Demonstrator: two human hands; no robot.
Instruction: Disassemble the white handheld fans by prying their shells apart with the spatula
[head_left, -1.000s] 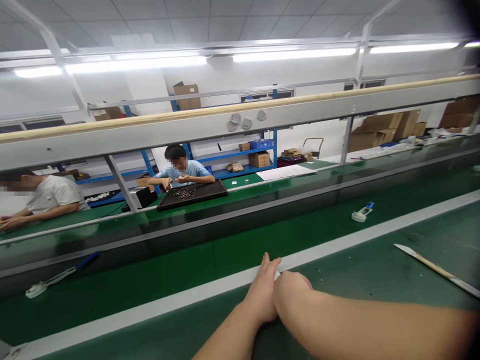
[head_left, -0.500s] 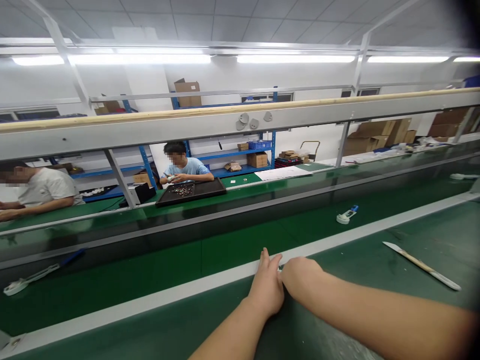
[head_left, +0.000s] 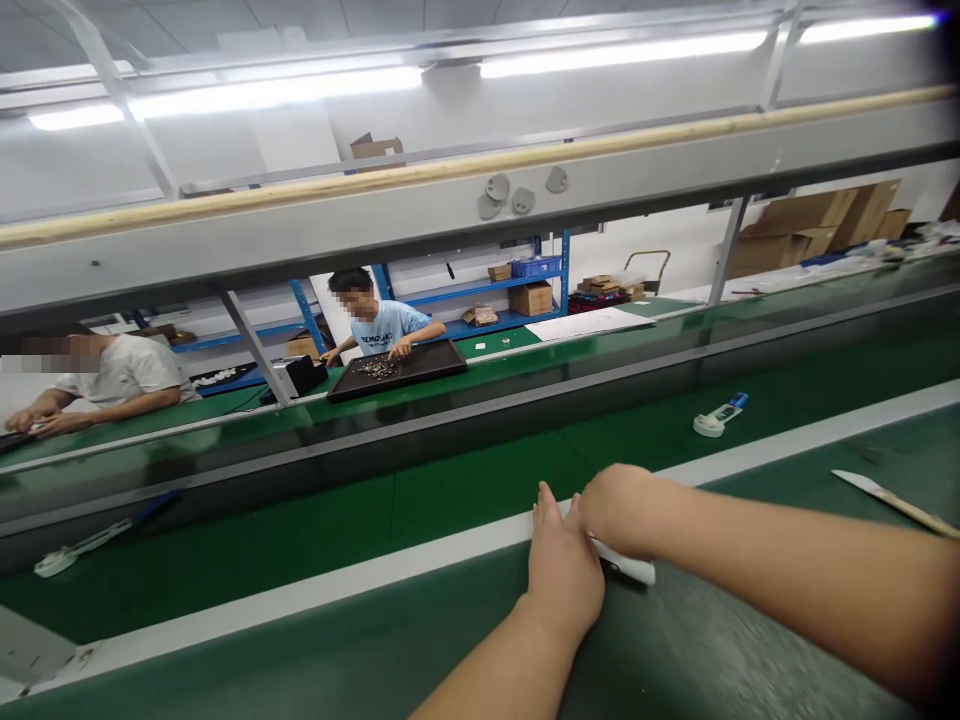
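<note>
Both my hands meet at the near rail of the belt. My left hand (head_left: 566, 560) is closed around part of a white plastic piece (head_left: 628, 568), with one or two fingertips pointing up past the rail. My right hand (head_left: 619, 508) is bent into a fist against it, knuckles up, its fingertips hidden. The white piece has a rounded end with a small dark spot and sticks out below my right wrist. Its other end is covered by my hands. A slim knife-shaped tool (head_left: 892, 498), white-tipped with a tan middle, lies on the green worktop to the right.
On the green belt (head_left: 472, 490) lie a white-and-blue plastic device (head_left: 720, 415) and a longer one (head_left: 97, 540) at left. A pale rail (head_left: 420, 565) borders the belt. Across it, two people work near a dark tray (head_left: 397, 370) of small parts. A beam (head_left: 420, 215) spans above.
The white piece now shows beyond my hands, where before only a sliver was visible. The view has tilted and shifted. The co-worker in blue has lowered a hand to the tray.
</note>
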